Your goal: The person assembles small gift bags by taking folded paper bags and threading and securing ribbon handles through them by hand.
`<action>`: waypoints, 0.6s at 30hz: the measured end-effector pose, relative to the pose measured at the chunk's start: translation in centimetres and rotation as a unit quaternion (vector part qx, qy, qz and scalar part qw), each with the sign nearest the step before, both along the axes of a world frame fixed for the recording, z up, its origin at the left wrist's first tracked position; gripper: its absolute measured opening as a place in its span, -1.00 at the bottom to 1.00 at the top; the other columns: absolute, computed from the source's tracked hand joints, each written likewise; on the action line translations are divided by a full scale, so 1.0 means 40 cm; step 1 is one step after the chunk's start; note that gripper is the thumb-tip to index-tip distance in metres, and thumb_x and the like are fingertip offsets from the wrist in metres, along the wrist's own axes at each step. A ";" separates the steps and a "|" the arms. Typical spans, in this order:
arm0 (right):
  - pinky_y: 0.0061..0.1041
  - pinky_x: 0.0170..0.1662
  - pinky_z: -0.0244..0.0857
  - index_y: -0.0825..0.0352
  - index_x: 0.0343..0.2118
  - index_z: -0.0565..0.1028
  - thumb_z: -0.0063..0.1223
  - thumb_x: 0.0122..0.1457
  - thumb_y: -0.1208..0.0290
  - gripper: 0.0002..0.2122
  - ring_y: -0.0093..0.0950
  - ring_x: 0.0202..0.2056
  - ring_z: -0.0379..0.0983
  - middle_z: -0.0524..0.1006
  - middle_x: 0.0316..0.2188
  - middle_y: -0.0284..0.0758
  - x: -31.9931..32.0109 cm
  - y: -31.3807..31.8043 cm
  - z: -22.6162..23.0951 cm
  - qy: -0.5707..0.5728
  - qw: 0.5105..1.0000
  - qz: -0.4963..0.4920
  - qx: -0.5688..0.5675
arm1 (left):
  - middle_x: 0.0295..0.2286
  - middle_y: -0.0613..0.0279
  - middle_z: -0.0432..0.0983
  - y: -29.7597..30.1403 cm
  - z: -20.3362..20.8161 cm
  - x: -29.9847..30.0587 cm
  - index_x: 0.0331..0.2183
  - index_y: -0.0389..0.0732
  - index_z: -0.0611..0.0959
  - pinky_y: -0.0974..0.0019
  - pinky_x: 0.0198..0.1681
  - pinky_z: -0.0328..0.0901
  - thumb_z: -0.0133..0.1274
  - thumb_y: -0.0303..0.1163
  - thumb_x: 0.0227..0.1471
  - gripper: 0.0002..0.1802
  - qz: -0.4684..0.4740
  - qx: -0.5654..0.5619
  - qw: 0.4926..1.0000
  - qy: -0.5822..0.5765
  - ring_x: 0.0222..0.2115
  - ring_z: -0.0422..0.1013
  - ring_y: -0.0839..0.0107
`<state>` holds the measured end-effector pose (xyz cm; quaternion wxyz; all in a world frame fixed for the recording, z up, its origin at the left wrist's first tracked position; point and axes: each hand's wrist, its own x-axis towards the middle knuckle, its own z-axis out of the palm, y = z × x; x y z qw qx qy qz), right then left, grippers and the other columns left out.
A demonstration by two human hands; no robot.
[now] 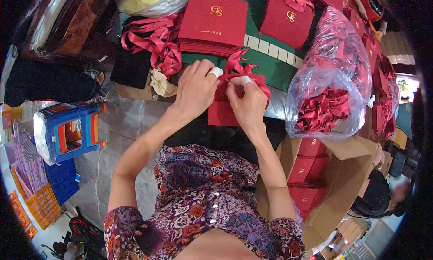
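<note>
In front of my body, a red bag point(221, 114) hangs between my two hands at the table's near edge. A loose red ribbon point(235, 63) rises from its top. My left hand point(197, 85) is closed, its fingertips pinching the ribbon near the bag's upper edge. Opposite it, my right hand point(248, 99) pinches the ribbon too, thumb against forefinger. White wraps cover a fingertip on each hand. The exact point where the ribbon meets the bag is hidden by my fingers. Just beyond lies a neat stack of flat red bags point(212, 27) with gold print.
Loose red ribbons point(158, 43) lie left of the stack. At the right stands a clear plastic sack point(325, 109) full of red ribbon; below it, a cardboard box point(347, 163) holds red bags. More red bags point(288, 20) lie across the green table. Other people are at the right.
</note>
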<state>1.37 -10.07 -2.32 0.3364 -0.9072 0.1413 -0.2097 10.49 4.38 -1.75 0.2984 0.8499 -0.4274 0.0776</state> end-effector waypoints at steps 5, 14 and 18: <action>-0.42 -0.41 0.40 0.37 -0.42 0.57 0.23 0.05 0.47 -0.90 -0.37 -0.54 0.56 0.59 -0.57 -0.22 -0.001 0.004 0.007 0.015 0.999 -0.017 0.027 | -0.32 0.08 0.45 -0.003 -0.009 -0.006 -0.31 -0.28 0.60 0.06 -0.24 0.36 0.20 -0.51 -0.09 -0.79 -0.004 -0.033 0.999 0.036 -0.31 0.45 0.02; -0.40 -0.40 0.43 0.37 -0.46 0.56 0.24 -0.01 0.42 -0.87 -0.35 -0.54 0.58 0.59 -0.59 -0.20 0.005 0.022 0.010 0.057 0.996 -0.052 0.038 | -0.38 -0.05 0.50 -0.012 -0.021 -0.017 -0.29 -0.30 0.54 0.01 -0.24 0.35 0.07 -0.50 0.04 -0.86 -0.016 0.003 0.997 0.079 -0.32 0.46 -0.08; -0.39 -0.40 0.42 0.37 -0.49 0.55 0.24 -0.01 0.42 -0.87 -0.35 -0.54 0.58 0.59 -0.59 -0.21 0.003 0.022 0.013 0.065 0.997 -0.049 0.020 | -0.46 -0.03 0.51 -0.006 -0.026 -0.014 -0.28 -0.29 0.52 0.08 -0.30 0.35 0.05 -0.52 0.07 -0.87 -0.015 -0.073 0.984 0.163 -0.40 0.49 -0.01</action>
